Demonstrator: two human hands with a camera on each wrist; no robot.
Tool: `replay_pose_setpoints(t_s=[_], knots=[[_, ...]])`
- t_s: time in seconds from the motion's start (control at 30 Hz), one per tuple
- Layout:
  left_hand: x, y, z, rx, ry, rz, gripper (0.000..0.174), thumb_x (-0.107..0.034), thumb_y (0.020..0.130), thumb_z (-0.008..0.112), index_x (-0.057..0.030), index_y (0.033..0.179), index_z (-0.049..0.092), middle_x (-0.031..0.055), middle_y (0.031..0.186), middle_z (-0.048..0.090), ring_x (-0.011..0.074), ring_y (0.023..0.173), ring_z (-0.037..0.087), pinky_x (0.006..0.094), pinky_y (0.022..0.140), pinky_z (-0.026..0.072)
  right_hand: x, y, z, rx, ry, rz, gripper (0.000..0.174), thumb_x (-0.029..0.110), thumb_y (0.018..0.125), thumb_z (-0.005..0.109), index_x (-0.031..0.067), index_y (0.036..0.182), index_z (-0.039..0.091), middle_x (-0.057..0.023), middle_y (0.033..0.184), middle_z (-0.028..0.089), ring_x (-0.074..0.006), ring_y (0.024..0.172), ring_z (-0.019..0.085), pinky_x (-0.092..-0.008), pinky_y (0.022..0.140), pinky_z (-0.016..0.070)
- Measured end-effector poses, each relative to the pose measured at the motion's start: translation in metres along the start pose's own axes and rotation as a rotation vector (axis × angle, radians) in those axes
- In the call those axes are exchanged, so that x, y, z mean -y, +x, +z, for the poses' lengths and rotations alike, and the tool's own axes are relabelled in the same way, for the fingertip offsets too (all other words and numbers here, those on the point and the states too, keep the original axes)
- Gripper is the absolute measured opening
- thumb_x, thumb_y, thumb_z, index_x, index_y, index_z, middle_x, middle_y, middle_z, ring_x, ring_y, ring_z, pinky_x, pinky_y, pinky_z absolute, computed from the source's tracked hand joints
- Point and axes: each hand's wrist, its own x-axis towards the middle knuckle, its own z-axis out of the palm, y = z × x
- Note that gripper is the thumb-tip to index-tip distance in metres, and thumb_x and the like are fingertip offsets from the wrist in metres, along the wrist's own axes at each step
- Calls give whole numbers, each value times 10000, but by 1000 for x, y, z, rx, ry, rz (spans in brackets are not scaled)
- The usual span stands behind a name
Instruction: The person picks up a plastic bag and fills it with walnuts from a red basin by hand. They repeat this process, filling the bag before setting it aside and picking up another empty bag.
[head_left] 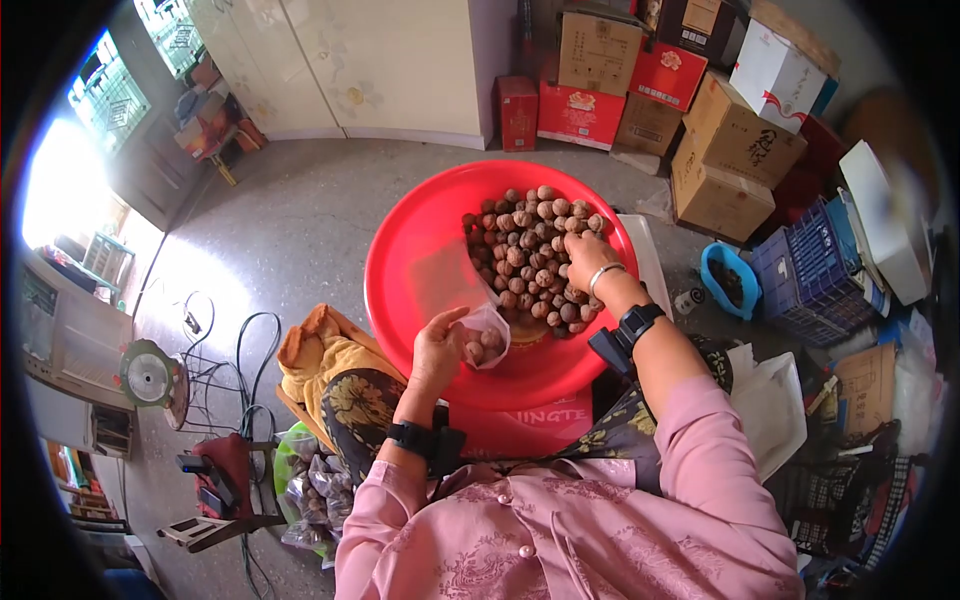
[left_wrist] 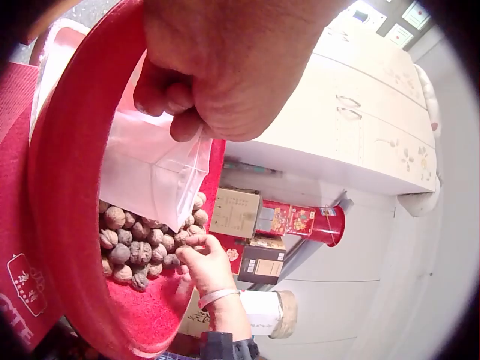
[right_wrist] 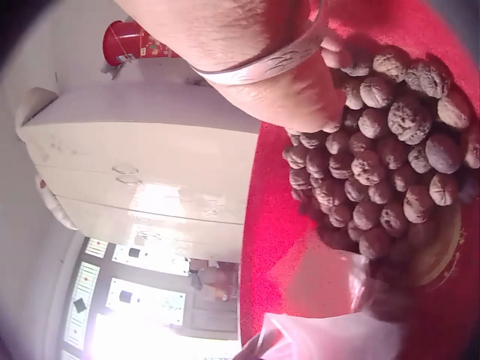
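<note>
A red round basin (head_left: 400, 260) holds a pile of walnuts (head_left: 515, 256), heaped toward its right and far side. The left hand (head_left: 436, 352) pinches the rim of a clear plastic bag (head_left: 494, 330) with a few walnuts inside, over the near left part of the basin. In the left wrist view the bag (left_wrist: 150, 169) hangs from the curled fingers of the left hand (left_wrist: 225, 67). The right hand (head_left: 592, 266), with a bangle at the wrist, reaches into the pile at its right edge; its fingertips touch walnuts, and whether one is gripped is hidden.
Stacked cartons (head_left: 735, 140) stand at the back right, near a blue crate (head_left: 815, 270) and a small blue basin (head_left: 730, 281) with dark contents. A green tub (head_left: 300, 480) with bagged items, a small stool (head_left: 215, 525) and cables lie left. A yellow cloth (head_left: 335, 360) is beside the basin.
</note>
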Motion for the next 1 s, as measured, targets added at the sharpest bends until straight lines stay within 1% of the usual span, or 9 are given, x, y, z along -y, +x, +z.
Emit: replay_pose_setpoints(t_s=[0.1,0.27,0.53,0.67,0.73,0.8,0.87,0.9,1.0], knots=[[6,3,0,-17,42,25,268,-45,897,457,30,1134,556,45,724,556,104,523,539,228,487,461,10,-9,-14,157,-205,75,431,164,784,601,75,1197,513,-185,1142,556,-326,1015,583,-419,847,485],[10,5,-3,0,29,7,264,-52,893,468,13,1128,571,24,717,562,83,559,534,215,514,448,5,-13,20,367,-348,258,553,225,677,742,74,1171,547,-132,1197,552,-266,1070,569,-374,861,486],[12,7,-1,-27,47,5,264,-58,884,481,1,1120,583,20,715,566,75,569,532,217,509,442,4,-17,17,435,-460,160,464,275,673,729,79,1078,616,-93,1084,632,-231,1025,601,-361,823,503],[18,10,-2,-29,25,13,263,-62,885,481,-2,1118,587,28,721,579,73,559,530,217,491,440,15,-21,-2,338,-275,44,329,255,662,729,54,914,661,-143,985,649,-285,924,629,-380,786,506],[15,9,0,-43,27,38,262,-64,886,480,-3,1117,588,31,724,583,72,552,528,218,482,439,21,-20,-6,249,141,-111,212,164,701,667,81,895,653,-118,908,669,-295,880,637,-394,755,509],[8,6,1,-38,35,-1,261,-68,887,484,-6,1118,588,33,737,590,67,550,524,218,479,436,32,-24,-13,177,241,-208,218,149,699,676,56,891,635,-113,823,669,-259,786,646,-366,710,511],[4,4,0,-34,30,-19,261,-69,887,486,-7,1119,588,30,738,589,64,557,523,216,484,435,51,-33,-35,405,720,-20,238,182,705,695,49,891,631,-86,791,664,-196,748,637,-319,686,507],[4,4,1,-25,24,-34,260,-70,888,487,-9,1120,589,28,740,588,60,563,521,215,490,434,53,-33,-33,411,766,-58,237,199,719,701,50,894,641,-69,778,652,-144,752,615,-284,690,493],[5,5,2,-36,29,-13,260,-74,890,487,-13,1121,590,23,738,585,56,572,515,210,501,431,64,-38,-30,330,878,-243,264,201,722,707,56,933,646,-73,802,652,-138,770,605,-285,706,485]])
